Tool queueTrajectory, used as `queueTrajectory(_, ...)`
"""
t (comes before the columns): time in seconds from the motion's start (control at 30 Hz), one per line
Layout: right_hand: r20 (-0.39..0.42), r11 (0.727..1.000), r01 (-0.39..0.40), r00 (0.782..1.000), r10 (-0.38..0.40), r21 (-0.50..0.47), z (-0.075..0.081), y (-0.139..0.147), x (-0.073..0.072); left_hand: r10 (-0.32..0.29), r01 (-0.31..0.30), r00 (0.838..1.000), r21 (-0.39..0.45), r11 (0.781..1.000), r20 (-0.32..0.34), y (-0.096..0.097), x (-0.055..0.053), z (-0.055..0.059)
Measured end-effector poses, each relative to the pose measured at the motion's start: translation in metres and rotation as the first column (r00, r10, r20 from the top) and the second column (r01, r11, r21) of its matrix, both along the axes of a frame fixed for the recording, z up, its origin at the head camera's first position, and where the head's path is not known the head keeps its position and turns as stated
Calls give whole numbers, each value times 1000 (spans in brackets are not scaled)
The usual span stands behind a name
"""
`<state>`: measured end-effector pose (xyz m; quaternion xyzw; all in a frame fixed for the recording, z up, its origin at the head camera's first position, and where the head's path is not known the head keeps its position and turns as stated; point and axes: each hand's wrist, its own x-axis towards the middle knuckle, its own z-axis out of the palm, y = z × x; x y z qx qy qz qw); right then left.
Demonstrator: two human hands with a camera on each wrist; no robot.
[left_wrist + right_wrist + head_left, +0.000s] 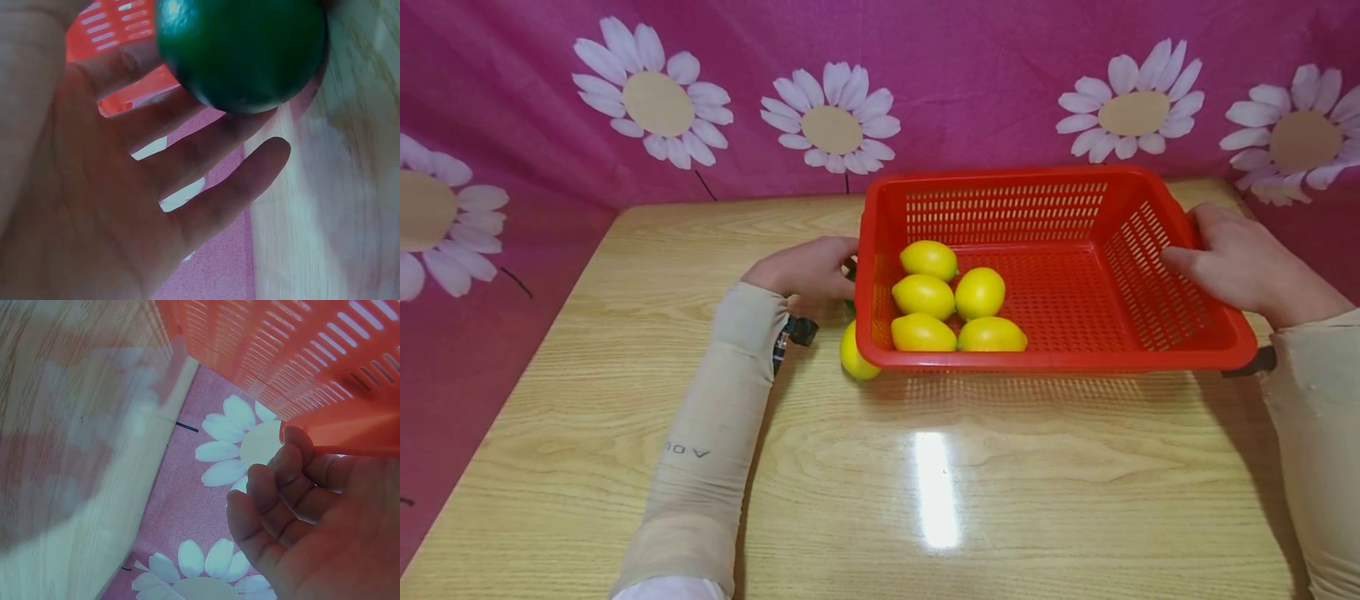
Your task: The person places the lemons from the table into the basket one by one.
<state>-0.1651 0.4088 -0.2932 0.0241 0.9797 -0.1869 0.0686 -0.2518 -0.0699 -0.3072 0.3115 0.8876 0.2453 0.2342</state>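
A red plastic basket [1052,358] with slotted walls holds several yellow lemons [925,296] bunched at its left end. My right hand [1247,258] grips the basket's right end, thumb inside the rim and fingers curled outside below it. At the left end, outside the basket, my left hand [808,267] holds a glossy round green fruit [244,50] low by the table. Its thumb lies in front and its fingers behind; the fingertips are partly hidden by the fruit and the rim. Another lemon [853,354] sits outside the basket, partly covered by the left front corner.
The basket and fruit are on a light wooden table [850,500], which reflects a bright light near its middle. Behind it hangs a pink cloth [955,92] printed with white daisies. Small cameras [803,332] are worn at the wrists.
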Motion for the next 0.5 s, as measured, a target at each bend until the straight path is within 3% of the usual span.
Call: queueTrajectory(0.5,20,999,23,1000,-22,-30,1,-4,4,-39,39,999,12,999,-5,3,-1,-5)
